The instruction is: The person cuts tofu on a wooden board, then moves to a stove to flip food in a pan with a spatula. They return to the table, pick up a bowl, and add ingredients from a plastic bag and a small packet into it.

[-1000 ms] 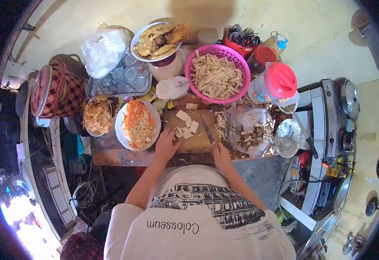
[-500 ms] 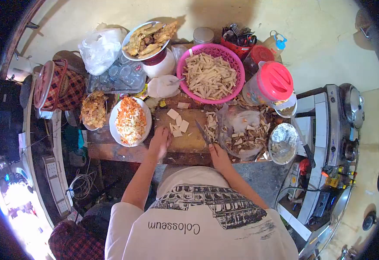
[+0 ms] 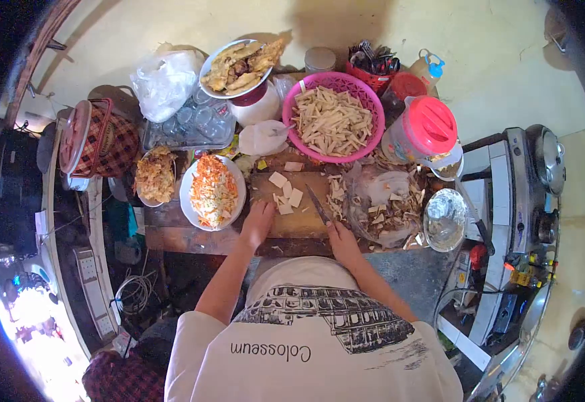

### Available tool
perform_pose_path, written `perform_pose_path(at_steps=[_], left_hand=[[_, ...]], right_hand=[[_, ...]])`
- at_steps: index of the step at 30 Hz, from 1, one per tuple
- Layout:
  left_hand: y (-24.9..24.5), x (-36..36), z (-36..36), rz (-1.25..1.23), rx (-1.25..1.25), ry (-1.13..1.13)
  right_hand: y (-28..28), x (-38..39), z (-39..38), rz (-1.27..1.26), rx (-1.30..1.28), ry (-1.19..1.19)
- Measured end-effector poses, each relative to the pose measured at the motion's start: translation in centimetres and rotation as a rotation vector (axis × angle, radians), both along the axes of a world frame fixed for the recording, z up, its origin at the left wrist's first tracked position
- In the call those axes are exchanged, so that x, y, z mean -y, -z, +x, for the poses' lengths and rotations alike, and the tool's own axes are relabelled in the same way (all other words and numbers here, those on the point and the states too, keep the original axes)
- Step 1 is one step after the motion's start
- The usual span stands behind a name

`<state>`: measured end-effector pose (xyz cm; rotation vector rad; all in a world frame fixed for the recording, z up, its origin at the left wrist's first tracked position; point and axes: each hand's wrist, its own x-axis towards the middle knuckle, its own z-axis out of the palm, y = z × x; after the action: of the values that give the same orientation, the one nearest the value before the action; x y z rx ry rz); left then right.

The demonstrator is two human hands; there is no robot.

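Note:
My right hand point(image 3: 341, 240) grips a knife point(image 3: 318, 204), its blade lying low over the wooden cutting board point(image 3: 306, 226) and pointing away from me. At the board's left side, my left hand point(image 3: 259, 221) rests with its fingers bunched together; their tips are partly hidden. Pale flat slices point(image 3: 287, 191) lie just beyond those fingers, several of them loose. Right of the blade is a small heap of pale trimmings point(image 3: 336, 194). A clear plastic bag point(image 3: 373, 181) with peelings and scraps lies beside it.
A pink basket point(image 3: 381, 127) of pale cut sticks stands behind the board. To the left are a plate point(image 3: 241, 194) of shredded orange and white vegetables and a bowl of fried food point(image 3: 155, 175). A pink-lidded jug point(image 3: 426, 130) and a metal bowl point(image 3: 446, 220) stand right.
The whole view has shifted slightly, so the table's things appear farther right. Both hands keep nearly the same places at the board, and the knife stays in my right hand.

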<state>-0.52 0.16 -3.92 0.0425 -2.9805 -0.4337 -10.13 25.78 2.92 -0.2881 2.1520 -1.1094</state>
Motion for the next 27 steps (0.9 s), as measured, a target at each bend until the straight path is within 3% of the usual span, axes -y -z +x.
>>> perform_pose_path(at_steps=[1, 4, 7, 20, 22, 25, 27], left_hand=[[-0.1, 0.4, -0.1, -0.11, -0.012, 0.073], [-4.5, -0.6, -0.3, 0.022, 0.035, 0.005], [-4.3, -1.2, -0.3, 0.148, -0.004, -0.145], [-3.8, 0.3, -1.1, 0.34, 0.025, -0.069], [-3.7, 0.2, -1.2, 0.394, 0.016, -0.105], [-3.2, 0.6, -1.1, 0.438, -0.121, -0.043], [-3.3, 0.8, -1.3, 0.462, -0.016, -0.084]], right_hand=[[0.0, 0.2, 0.3, -0.005, -0.027, 0.013], [-0.1, 1.0, 0.8, -0.021, -0.033, 0.056], [-0.4, 1.8, 1.4, -0.025, 0.006, 0.086], [0.8, 3.2, 4.6, 0.028, -0.081, 0.182], [-1.1, 3.7, 4.8, 0.026, -0.032, 0.189], [-1.0, 4.0, 5.1, 0.034, 0.001, 0.193], [-0.3, 4.0, 5.4, 0.044, -0.01, 0.195]])
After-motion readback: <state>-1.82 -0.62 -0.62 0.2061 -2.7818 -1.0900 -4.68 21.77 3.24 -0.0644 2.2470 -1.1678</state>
